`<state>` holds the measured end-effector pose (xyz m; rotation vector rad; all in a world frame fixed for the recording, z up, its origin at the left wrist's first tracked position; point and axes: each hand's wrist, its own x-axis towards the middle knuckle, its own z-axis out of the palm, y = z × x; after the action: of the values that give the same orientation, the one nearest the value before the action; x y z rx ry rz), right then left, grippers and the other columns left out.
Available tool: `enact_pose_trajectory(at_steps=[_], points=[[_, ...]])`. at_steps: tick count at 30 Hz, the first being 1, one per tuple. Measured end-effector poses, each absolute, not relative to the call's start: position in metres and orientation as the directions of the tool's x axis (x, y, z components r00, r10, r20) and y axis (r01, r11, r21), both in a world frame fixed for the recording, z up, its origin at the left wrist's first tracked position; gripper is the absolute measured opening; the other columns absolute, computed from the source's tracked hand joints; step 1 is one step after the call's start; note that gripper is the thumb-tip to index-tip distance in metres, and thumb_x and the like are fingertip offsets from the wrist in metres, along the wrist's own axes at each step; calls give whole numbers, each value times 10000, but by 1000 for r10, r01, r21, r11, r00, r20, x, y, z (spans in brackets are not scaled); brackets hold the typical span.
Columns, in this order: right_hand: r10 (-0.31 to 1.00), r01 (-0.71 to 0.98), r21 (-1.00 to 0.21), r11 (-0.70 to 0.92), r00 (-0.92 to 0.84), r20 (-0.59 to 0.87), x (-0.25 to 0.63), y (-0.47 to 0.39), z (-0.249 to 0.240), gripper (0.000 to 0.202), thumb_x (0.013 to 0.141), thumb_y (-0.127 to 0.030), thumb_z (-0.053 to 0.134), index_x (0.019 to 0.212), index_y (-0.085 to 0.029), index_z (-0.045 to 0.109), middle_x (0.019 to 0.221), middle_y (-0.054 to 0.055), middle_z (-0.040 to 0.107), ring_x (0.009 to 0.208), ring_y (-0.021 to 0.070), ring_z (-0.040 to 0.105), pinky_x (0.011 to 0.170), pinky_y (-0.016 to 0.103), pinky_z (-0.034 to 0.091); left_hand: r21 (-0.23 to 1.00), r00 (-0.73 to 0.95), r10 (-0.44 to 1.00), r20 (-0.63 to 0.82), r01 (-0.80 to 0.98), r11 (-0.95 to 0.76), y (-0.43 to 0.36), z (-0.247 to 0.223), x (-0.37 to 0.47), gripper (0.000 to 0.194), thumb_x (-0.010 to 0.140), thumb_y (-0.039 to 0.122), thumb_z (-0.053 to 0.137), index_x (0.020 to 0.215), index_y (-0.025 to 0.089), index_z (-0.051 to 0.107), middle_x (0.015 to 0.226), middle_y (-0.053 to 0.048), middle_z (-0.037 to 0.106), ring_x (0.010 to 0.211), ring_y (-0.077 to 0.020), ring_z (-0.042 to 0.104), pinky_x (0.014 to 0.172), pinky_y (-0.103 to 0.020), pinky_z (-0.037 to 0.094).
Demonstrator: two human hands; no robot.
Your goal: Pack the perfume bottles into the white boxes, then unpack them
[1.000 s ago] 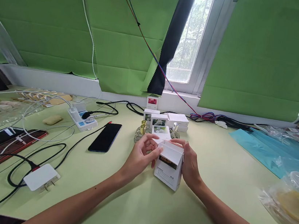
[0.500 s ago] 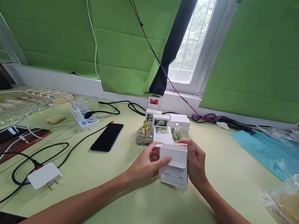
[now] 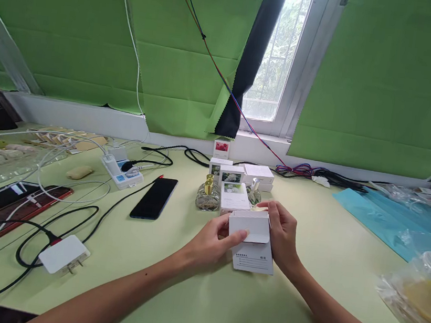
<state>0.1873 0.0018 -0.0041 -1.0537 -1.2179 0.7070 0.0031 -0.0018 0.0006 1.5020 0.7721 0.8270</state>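
Between my hands is a small white box (image 3: 253, 257) with printed text on its front and a flap folded down over the upper front. My left hand (image 3: 218, 238) grips its left side, thumb on the flap. Against the right side, my right hand (image 3: 282, 235) holds the box with its fingers behind the top edge. Just beyond it stand white boxes with flower pictures, the nearest one (image 3: 235, 196) partly hidden. A glass bottle with a gold top (image 3: 208, 196) stands left of them, and a glass bottle with a silver top (image 3: 254, 192) stands right.
A black phone (image 3: 154, 198) lies left of the bottles. Farther left are a power strip (image 3: 122, 170), a white charger (image 3: 64, 254), tangled cables and more phones. Blue sheets (image 3: 377, 217) and a clear plastic bag (image 3: 420, 294) lie at the right.
The front flap sits slightly lower, and the box's lower edge has shifted a little to the right. My left thumb has moved slightly down with the flap.
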Motion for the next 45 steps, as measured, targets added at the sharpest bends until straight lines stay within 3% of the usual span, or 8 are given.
enact_pose_trajectory(at_steps=[4, 13, 20, 28, 33, 39, 45], points=[[895, 106, -926, 362, 237, 377, 185, 0, -4, 488, 934, -651, 525, 826, -201, 680, 621, 10, 622, 508, 163, 535, 461, 272, 421, 987, 520, 848, 104, 53, -153, 0, 0, 1, 529, 904, 517, 701, 1313, 188, 640, 1193, -112, 736, 1048, -268, 708, 858, -346, 570], [910, 124, -932, 340, 207, 359, 181, 0, -11, 474, 967, -631, 496, 815, -209, 649, 625, 5, 597, 527, 159, 514, 460, 261, 401, 971, 479, 868, 131, 114, -209, 0, 3, -3, 495, 878, 500, 729, 1245, 171, 686, 1145, -123, 745, 1004, -287, 725, 812, -364, 598], [917, 132, -931, 340, 174, 359, 180, 2, -14, 502, 973, -634, 473, 773, -205, 642, 607, 3, 577, 519, 155, 476, 469, 268, 377, 989, 472, 873, 124, 9, -145, -2, -1, -2, 456, 838, 461, 784, 1155, 147, 694, 1043, -104, 739, 910, -249, 725, 748, -322, 590], [915, 184, -920, 345, 150, 373, 179, 4, -14, 525, 974, -644, 451, 734, -210, 621, 615, 8, 591, 526, 159, 492, 488, 275, 388, 997, 509, 858, 69, -69, -39, 2, -4, -1, 449, 823, 446, 804, 1155, 161, 701, 1064, -98, 761, 920, -248, 736, 781, -328, 588], [906, 242, -899, 365, 131, 403, 180, 7, -16, 520, 977, -631, 446, 713, -212, 601, 601, 3, 581, 524, 156, 491, 487, 270, 389, 996, 492, 866, 84, -10, -91, 6, -2, -3, 446, 825, 467, 794, 1132, 151, 721, 1006, -92, 767, 895, -246, 731, 762, -319, 573], [918, 214, -911, 352, 114, 381, 179, 7, -16, 503, 990, -621, 436, 740, -216, 597, 569, -12, 558, 472, 144, 475, 430, 260, 369, 989, 514, 853, 95, 46, -137, 11, 5, -10, 481, 868, 482, 751, 1222, 162, 695, 1119, -109, 767, 966, -252, 728, 818, -328, 569], [909, 242, -893, 381, 81, 409, 181, 8, -15, 536, 984, -649, 440, 715, -215, 606, 540, -18, 547, 434, 136, 468, 416, 265, 381, 978, 516, 847, 126, 80, -194, 12, 11, -13, 418, 848, 491, 756, 1080, 150, 681, 1009, -84, 739, 908, -237, 704, 764, -305, 558]])
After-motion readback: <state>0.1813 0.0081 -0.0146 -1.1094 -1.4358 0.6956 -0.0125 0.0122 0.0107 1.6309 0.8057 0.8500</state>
